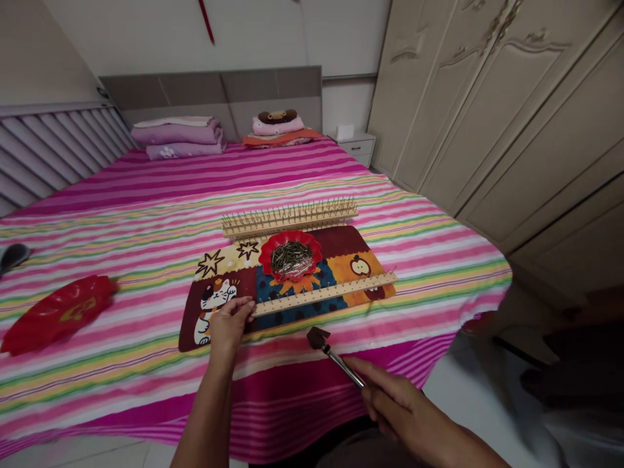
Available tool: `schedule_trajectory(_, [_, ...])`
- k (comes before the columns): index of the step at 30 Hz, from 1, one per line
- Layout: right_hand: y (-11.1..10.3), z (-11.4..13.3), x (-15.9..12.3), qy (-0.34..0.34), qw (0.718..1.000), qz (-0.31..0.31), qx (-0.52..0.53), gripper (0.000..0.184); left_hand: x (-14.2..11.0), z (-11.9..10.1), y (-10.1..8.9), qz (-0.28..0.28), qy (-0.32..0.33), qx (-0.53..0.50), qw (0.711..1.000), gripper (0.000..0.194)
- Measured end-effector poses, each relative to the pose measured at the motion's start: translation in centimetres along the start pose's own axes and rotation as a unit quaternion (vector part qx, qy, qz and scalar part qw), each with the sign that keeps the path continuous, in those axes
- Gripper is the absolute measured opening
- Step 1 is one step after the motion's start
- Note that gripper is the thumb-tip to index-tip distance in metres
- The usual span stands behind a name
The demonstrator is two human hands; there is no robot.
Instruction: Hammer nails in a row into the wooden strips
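Observation:
My left hand [230, 322] pinches the near left end of a narrow wooden strip [324, 294]. Small nails stand along the strip, which lies slantwise on a patterned mat [191, 325]. In my right hand [392, 400] is a hammer [344, 365] with a dark head and a shiny metal shaft. Its head is held in front of the strip and apart from it. Just behind the strip, a red scalloped dish [266, 260] holds a heap of loose nails [292, 259]. Beyond the dish lie wooden strips [290, 221] with many nails sticking up.
A striped sheet covers the bed [146, 364]. To the left lie a red tray [58, 315] and a dark rounded object [14, 257] cut off by the edge. Folded bedding [180, 138] sits by the headboard [195, 91]. Wardrobes [487, 97] stand on the right.

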State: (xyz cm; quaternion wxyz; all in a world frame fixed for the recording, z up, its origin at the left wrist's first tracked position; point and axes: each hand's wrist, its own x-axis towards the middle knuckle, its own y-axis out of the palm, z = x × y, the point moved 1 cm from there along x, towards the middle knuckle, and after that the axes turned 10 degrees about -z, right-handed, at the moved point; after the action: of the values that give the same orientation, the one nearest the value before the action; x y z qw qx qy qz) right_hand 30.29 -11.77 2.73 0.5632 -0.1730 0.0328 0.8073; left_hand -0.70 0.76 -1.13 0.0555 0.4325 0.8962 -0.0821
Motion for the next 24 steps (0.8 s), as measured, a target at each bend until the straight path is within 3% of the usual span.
schedule_trajectory(6, [0.0, 0.1, 0.4, -0.03, 0.999, -0.004, -0.015, 0.048, 0.9, 1.3, -0.3, -0.018, 0.035, 0.031, 0.999, 0.041])
schedule_trajectory(13, [0.1, 0.1, 0.6, -0.053, 0.998, -0.001, -0.019, 0.047, 0.1, 0.8, -0.2, -0.023, 0.042, 0.085, 0.995, 0.043])
schedule_trajectory(18, [0.6, 2.8, 2.0, -0.1, 0.994, 0.014, -0.034, 0.045, -0.8, 0.4, -0.2, -0.034, 0.094, 0.145, 0.984, 0.033])
schedule_trajectory(24, [3.2, 6.7, 6.0, -0.128, 0.991, -0.005, -0.024, 0.042, -1.5, 0.5, 0.2, -0.046, 0.144, 0.169, 0.974, 0.028])
